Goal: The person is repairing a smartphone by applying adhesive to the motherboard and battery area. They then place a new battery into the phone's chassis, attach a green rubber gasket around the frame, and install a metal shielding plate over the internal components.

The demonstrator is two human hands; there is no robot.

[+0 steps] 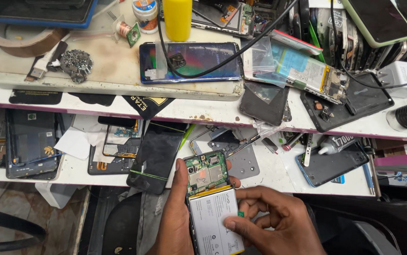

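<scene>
- The left hand (175, 222) is wrapped around the left edge of an opened smartphone with its back cover off, showing a green circuit board and a white battery (211, 203); thumb on the left rim, fingers curled behind. The phone sits nearest the camera, below the front lip of the white workbench shelf (279, 182).
- The right hand (274, 222) rests on the right side of that phone, thumb flat on the battery, fingertips pinched on a tiny green part (241, 214). So small a piece could, I judge, slip from the pinch and vanish on the dark floor below.
- Pressing on the soft battery risks denting it; a one-handed edge grip may let the phone tilt and drop.
- Just beyond the phone, a dark cracked glass panel (156, 160) overhangs the shelf lip; a nudge from the left wrist could tip it off.
- Farther from the phone, loose screws and a metal tool (241, 144) lie where a sleeve could scatter them.
- Farthest, a black cable (203, 71) crosses a glossy blue phone back (189, 62) beside a yellow bottle (177, 19); snagging it could drag things down.
</scene>
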